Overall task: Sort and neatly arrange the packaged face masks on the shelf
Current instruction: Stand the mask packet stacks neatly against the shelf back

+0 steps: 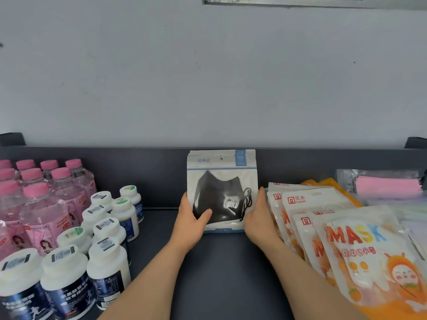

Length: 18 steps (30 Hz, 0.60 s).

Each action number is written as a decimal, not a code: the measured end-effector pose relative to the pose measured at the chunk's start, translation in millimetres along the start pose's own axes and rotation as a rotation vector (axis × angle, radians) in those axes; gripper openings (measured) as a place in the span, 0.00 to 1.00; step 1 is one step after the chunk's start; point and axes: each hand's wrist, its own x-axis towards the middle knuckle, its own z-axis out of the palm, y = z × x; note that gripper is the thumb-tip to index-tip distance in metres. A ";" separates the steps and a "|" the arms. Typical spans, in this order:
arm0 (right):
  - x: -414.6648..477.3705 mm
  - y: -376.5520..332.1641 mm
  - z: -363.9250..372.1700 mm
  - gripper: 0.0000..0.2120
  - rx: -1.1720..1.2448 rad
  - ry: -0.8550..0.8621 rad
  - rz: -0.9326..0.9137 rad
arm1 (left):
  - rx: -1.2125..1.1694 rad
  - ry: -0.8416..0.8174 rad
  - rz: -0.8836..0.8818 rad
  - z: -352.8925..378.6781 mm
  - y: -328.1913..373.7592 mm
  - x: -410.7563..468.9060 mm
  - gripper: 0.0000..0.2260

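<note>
A white and blue pack with a black face mask [221, 181] stands upright against the back rail of the dark shelf [221, 273]; more packs of the same kind seem to stand behind it. My left hand [193, 218] grips its lower left edge, thumb across the front. My right hand [258, 215] presses its lower right edge. To the right lies a fanned pile of orange and white "MASK" packs [355, 245]. Behind them, at the far right, a clear pack of pink masks [388, 183] leans on the rail.
Pink-capped bottles [39, 199] fill the left back of the shelf. White-lidded supplement jars [104, 229] stand in front of them, close to my left forearm. A grey wall [208, 77] rises behind the shelf rail.
</note>
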 end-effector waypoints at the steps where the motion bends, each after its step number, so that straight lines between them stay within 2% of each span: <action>1: 0.6 1.1 -2.0 0.32 0.004 0.010 0.002 | 0.001 -0.008 0.001 2.0 0.3 -0.5 0.26; 7: -4.6 -1.8 -2.1 0.32 -0.006 0.022 -0.008 | -0.014 0.023 -0.044 3.1 -1.1 0.1 0.33; 10: -9.7 -6.1 -0.8 0.33 -0.001 0.009 -0.034 | -0.002 0.046 -0.086 1.8 -1.4 0.3 0.33; 14: -10.3 -11.2 -8.8 0.36 -0.155 0.039 -0.001 | 0.010 0.101 -0.111 1.9 3.8 -1.3 0.38; 18: -14.7 -14.6 -10.4 0.37 -0.106 -0.007 -0.025 | -0.009 0.125 -0.150 0.8 5.2 -1.7 0.42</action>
